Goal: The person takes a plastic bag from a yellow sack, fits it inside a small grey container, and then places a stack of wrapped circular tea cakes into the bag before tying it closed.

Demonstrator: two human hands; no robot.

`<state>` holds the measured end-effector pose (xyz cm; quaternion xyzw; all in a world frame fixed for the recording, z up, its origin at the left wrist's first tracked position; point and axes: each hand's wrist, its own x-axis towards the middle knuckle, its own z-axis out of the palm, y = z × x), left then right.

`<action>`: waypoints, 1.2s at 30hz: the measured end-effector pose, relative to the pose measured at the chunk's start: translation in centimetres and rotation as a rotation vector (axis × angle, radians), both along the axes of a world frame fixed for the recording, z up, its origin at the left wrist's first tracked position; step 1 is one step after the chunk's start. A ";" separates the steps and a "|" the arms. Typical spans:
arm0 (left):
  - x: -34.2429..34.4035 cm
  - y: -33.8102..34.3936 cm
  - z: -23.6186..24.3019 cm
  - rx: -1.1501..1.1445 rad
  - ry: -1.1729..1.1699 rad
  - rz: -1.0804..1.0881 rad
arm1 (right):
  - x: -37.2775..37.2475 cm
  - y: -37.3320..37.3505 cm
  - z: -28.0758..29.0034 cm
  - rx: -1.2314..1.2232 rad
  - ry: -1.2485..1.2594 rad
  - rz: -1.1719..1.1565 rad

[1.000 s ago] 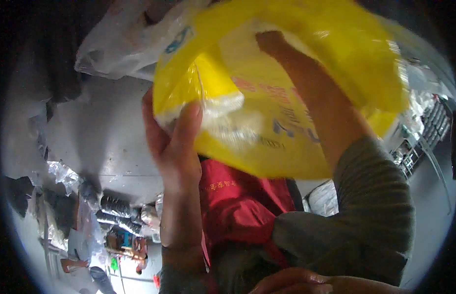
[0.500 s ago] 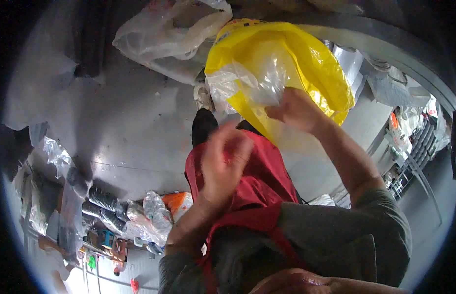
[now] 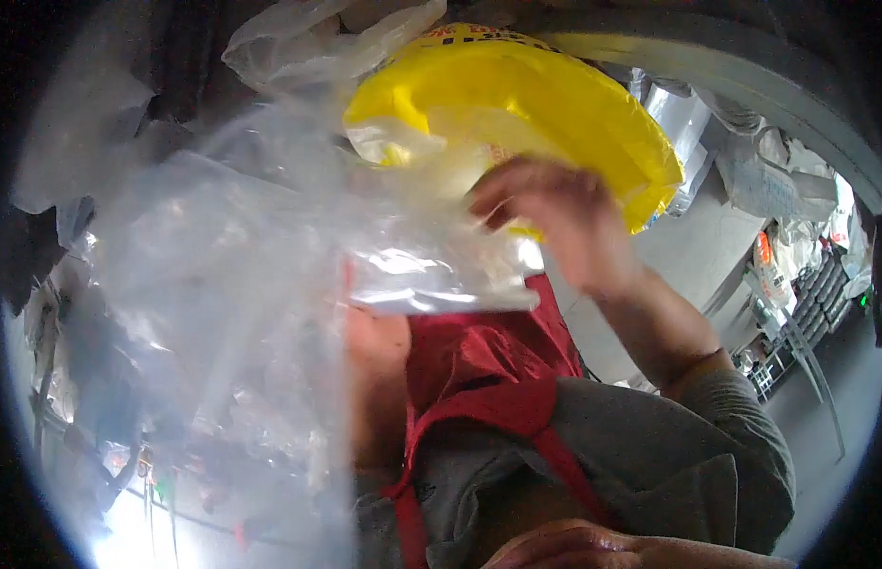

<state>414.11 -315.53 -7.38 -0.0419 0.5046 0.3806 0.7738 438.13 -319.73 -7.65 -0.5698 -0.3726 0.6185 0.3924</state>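
A large, crumpled sheet or bag of clear plastic (image 3: 213,266) fills much of the left half and reaches to the centre. My left hand (image 3: 374,346) is low behind it against the red apron (image 3: 483,351), its fingers hidden by the plastic. My right hand (image 3: 554,213) is blurred over the plastic's right part, fingers curved and apart, with nothing clearly gripped. Just beyond it lies the printed yellow plastic bag (image 3: 602,114), its pale inside partly showing.
Translucent bags (image 3: 318,38) lie at the top. A curved grey edge (image 3: 744,76) arches across the upper right. At the right are wrapped bundles, stacked dark packages (image 3: 815,303) and a wire rack (image 3: 763,370) beside the grey floor (image 3: 630,303).
Both hands have come away from the yellow bag, which now sits farther up. A large clear plastic has appeared across the left, covering my left hand. My right hand has moved slightly.
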 end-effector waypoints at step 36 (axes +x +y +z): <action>-19.1 -12.8 -15.1 -0.462 -0.228 -0.123 | 12.5 5.2 -36.7 -0.090 -1.103 0.334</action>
